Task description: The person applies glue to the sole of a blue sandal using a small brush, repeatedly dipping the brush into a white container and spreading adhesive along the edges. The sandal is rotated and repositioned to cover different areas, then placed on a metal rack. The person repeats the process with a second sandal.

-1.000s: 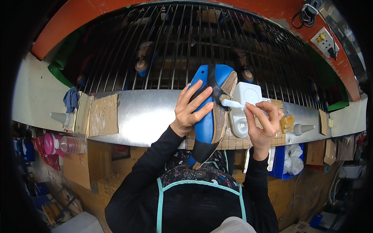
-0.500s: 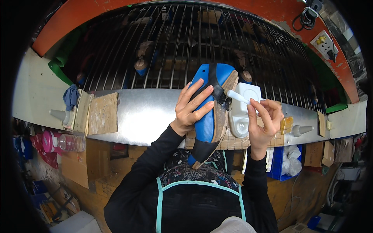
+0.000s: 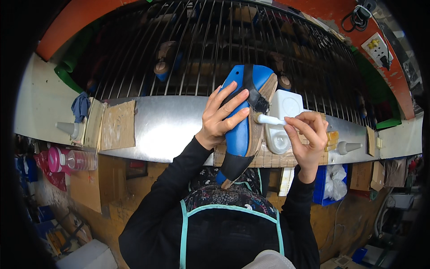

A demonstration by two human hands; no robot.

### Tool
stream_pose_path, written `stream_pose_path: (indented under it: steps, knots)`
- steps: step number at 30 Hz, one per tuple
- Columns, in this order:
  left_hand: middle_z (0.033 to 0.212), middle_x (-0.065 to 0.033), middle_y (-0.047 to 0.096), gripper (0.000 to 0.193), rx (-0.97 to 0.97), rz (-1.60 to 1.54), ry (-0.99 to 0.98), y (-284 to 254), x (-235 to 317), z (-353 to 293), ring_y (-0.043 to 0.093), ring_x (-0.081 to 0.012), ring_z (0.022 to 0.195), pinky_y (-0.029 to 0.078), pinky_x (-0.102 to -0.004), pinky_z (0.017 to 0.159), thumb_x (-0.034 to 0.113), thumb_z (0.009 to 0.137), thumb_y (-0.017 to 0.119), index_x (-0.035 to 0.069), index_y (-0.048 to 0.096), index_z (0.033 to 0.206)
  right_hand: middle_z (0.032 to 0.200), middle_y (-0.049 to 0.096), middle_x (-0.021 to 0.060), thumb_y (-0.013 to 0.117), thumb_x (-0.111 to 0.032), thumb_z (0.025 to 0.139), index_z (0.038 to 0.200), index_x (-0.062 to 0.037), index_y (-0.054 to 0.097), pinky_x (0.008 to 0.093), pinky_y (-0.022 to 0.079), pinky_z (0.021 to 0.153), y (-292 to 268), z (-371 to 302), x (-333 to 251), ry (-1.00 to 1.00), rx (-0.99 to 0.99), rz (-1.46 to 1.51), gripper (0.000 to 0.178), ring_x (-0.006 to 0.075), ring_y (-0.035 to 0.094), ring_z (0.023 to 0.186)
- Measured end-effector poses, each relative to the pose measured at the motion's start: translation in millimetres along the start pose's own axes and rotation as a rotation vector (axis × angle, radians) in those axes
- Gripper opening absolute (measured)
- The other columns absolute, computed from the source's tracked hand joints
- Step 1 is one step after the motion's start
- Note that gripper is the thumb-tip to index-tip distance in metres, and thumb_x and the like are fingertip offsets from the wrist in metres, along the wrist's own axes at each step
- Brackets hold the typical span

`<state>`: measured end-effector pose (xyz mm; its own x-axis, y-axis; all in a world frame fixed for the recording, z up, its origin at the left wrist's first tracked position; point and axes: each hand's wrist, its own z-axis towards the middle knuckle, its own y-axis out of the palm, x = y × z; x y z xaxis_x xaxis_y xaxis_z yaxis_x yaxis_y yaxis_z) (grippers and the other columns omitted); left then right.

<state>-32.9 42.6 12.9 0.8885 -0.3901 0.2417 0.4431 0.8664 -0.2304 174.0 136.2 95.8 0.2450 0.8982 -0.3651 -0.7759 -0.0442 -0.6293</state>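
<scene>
My left hand [image 3: 220, 120] is wrapped round a blue shoe last [image 3: 237, 141], holding it tilted on its side above the bench edge. Black straps [image 3: 254, 93] cross the last, and a tan sole-side layer [image 3: 256, 133] faces right. Between the thumb and fingers of my right hand [image 3: 309, 134] is a slim white brush [image 3: 271, 120]. Its tip touches the tan underside just below the frayed black strap end. Behind the brush stands a white plastic container [image 3: 286, 102] with a round cup at its near end, on a cardboard sheet [image 3: 291, 160].
A rack of metal bars [image 3: 197, 54] spans the far side, with more lasts beneath. On the metal bench [image 3: 156, 125] lie a cardboard piece [image 3: 118, 125], amber blocks [image 3: 332, 140] and a grey cone-tipped piece [image 3: 348, 148]. Below right hangs a blue bin [image 3: 320, 186] holding clear plastic bags.
The brush has swung from pointing up-left to nearly level, its tip lower along the tan underside. The last has shifted slightly upward in view with my left hand.
</scene>
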Motion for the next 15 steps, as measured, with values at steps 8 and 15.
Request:
stream_pose_path:
  steps: [8,15]
  knots:
    - [0.127,-0.0062,0.063,0.040,0.048,-0.004,-0.007,1,-1,2,0.055,-0.0350,0.122,0.042,-0.0517,0.101,0.022,0.076,0.075,0.023,0.059,0.112,0.087,0.062,0.0001,0.078,-0.016,0.074,0.094,-0.0132,0.076,0.0306,0.028,0.075,6,-7,-13,0.011,0.085,-0.152,0.021,0.0124,0.051,0.073]
    - [0.128,-0.0046,0.062,0.039,0.052,0.054,0.000,-1,-2,3,0.054,-0.0344,0.123,0.042,-0.0511,0.102,0.021,0.076,0.074,0.024,0.059,0.113,0.087,0.062,0.0008,0.080,-0.017,0.074,0.096,-0.0140,0.076,0.0317,0.024,0.073,14,-10,-30,-0.055,0.199,-0.352,0.023,0.0108,0.052,0.076]
